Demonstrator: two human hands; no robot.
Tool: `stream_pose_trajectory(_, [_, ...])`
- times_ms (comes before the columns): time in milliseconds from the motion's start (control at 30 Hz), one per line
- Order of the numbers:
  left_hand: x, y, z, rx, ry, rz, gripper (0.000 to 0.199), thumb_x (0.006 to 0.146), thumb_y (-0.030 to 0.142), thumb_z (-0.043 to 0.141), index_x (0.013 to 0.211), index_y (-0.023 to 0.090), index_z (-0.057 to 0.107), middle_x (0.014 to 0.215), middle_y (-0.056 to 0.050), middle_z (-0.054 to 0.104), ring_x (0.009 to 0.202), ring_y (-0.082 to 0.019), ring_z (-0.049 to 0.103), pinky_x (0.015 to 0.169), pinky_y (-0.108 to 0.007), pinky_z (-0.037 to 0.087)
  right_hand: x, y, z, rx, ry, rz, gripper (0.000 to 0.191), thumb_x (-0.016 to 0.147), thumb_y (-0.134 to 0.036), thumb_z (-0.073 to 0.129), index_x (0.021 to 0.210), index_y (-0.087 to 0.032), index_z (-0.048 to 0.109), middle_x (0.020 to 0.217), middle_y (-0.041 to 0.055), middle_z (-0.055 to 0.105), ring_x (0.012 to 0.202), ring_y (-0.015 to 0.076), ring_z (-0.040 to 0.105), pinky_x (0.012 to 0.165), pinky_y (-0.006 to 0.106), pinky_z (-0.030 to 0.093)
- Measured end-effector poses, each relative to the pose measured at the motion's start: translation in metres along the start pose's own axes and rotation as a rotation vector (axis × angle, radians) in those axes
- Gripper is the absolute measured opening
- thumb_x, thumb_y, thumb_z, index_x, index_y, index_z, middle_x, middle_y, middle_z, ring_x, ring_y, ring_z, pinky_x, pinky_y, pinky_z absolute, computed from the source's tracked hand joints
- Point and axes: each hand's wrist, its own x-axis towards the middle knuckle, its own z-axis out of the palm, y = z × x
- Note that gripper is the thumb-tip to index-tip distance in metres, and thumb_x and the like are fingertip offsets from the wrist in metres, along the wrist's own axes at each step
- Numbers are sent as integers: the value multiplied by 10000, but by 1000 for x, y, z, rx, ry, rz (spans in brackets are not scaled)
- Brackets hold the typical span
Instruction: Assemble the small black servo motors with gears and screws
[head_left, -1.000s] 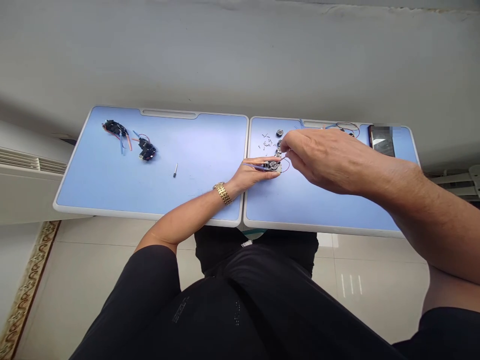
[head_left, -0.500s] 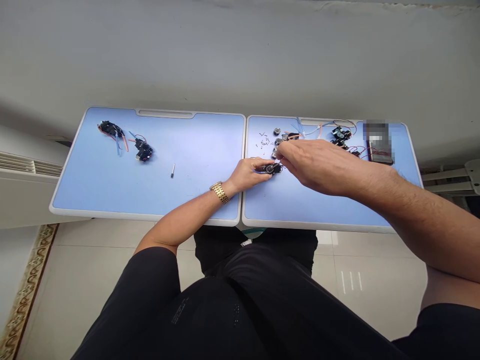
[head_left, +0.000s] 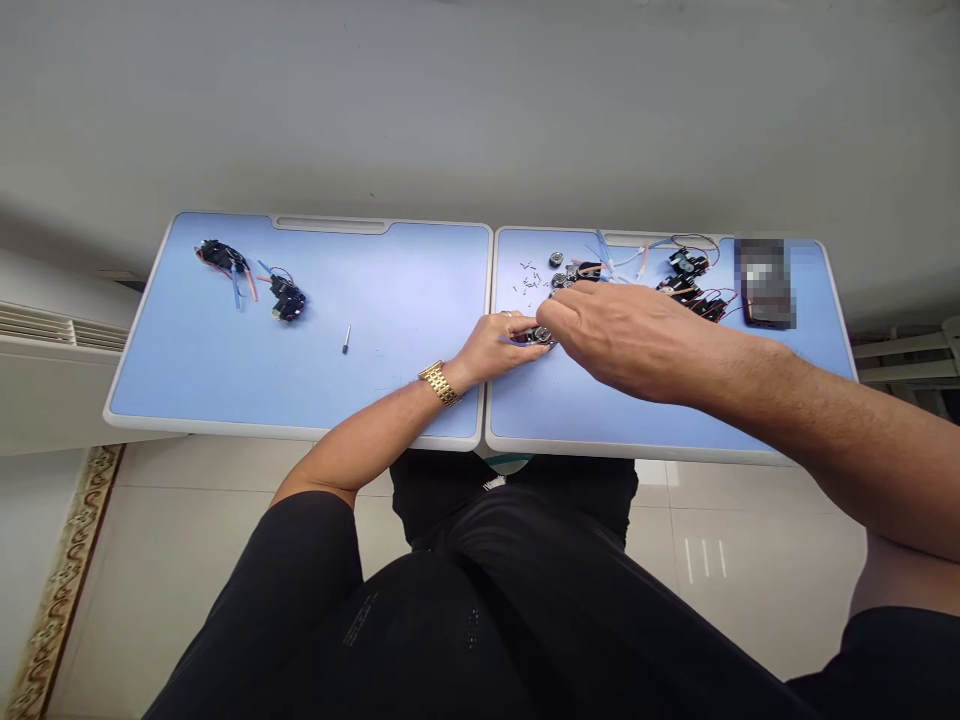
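Observation:
My left hand point(head_left: 499, 347), with a gold watch at its wrist, grips a small black part point(head_left: 541, 336) between thumb and fingers on the right blue table. Over that part is my right hand point(head_left: 600, 325), its fingers pinched together; what they hold, if anything, is hidden. Just beyond the hands lie black round pieces, one of them a small wheel-like piece point(head_left: 556, 259). Small screws point(head_left: 531, 280) are scattered to the left of these pieces.
Black wired assemblies point(head_left: 688, 262) and a dark, pixelated flat object point(head_left: 763, 285) lie at the right. Two more wired assemblies point(head_left: 286, 298) and a small screwdriver-like tool point(head_left: 346, 339) rest on the left table point(head_left: 225, 370). A wall stands behind.
My right hand has moved slightly left and down, now covering more of the black part. My left hand stays in place around it.

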Motion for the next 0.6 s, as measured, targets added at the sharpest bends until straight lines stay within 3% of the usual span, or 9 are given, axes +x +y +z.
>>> stream_pose_trajectory(267, [-1,6,-3,-14,-20,-50,262,822,352,876,1065,265,917,824,-7,763,770,-159,631,777,-308,487,-1,11,4,-4,66,161,198,1090,-295,513,918,-250,601,660,29,588,568,192,422,600,387,226])
stream_pose_trajectory(467, [-1,4,-2,-53,-9,-81,360,804,336,902,1153,249,910,900,-23,798,812,-164,673,825,-319,521,-5,14,5,171,123,134,148,1096,-357,551,1001,-268,624,830,48,701,686,220,536,638,370,292])
stream_pose_trajectory(600, [-1,4,-2,-12,-23,-63,323,822,335,888,1134,257,911,896,-17,799,816,-160,674,804,-305,522,-4,12,1,25,22,251,230,1101,-456,562,1023,-254,641,723,38,674,607,219,497,620,372,250])
